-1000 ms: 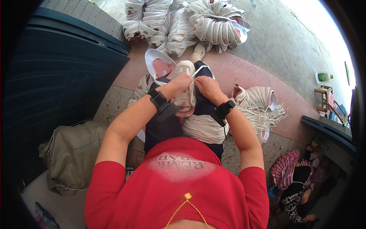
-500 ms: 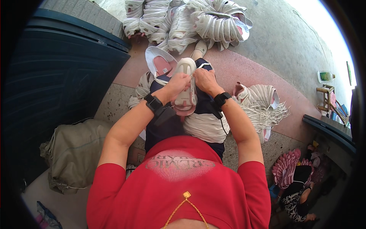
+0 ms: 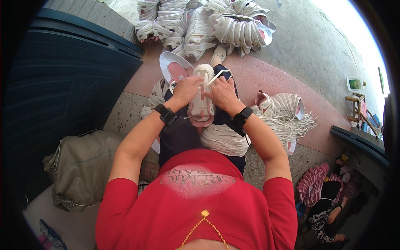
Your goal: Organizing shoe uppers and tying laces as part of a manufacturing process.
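A white and pink shoe upper (image 3: 201, 109) lies lengthwise over my lap, its rounded cream end pointing away from me. My left hand (image 3: 186, 90) grips its left edge, fingertips close to the eyelet rows. On the opposite edge, my right hand (image 3: 223, 93) is closed with its thumb laid over the upper. A loose white lace (image 3: 215, 77) rises from the upper near both hands and bends over my right knee. A thick bundle of white laces (image 3: 225, 139) rests across my right thigh.
Stacks of white uppers (image 3: 239, 31) lie on the floor ahead. Another upper with a pink lining (image 3: 177, 71) is by my left knee; a laced pile (image 3: 287, 114) sits to the right. A dark blue door (image 3: 71, 75) and a khaki sack (image 3: 89, 166) stand left. Another person (image 3: 325, 221) is at lower right.
My hands have drawn slightly apart, and my right hand has come nearer to me with its fingers less tightly bunched. The white lace now shows as a loose strand above the upper.
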{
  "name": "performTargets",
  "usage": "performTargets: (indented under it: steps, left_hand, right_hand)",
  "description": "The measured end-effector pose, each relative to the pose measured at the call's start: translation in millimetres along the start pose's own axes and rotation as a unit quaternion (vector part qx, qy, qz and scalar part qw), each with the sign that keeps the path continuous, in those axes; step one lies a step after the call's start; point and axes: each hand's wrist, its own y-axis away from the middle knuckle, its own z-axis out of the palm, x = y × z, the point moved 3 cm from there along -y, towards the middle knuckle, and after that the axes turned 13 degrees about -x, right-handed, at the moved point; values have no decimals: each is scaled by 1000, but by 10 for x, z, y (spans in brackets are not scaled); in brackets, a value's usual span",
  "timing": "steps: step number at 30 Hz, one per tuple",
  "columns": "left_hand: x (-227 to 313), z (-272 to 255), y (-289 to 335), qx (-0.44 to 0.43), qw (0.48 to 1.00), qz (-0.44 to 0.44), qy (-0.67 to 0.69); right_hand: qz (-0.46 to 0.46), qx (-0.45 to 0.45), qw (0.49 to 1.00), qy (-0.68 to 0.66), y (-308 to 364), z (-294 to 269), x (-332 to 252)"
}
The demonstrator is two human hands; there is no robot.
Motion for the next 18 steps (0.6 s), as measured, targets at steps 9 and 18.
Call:
performTargets:
  steps: [9, 18]
  left_hand:
    - [329, 381, -117, -26, 947, -19, -320]
    - [248, 494, -45, 31, 915, 123, -384]
  right_hand:
    - [-1, -105, 992, -66, -80, 80, 226]
    - [-27, -31, 991, -130, 35, 26, 208]
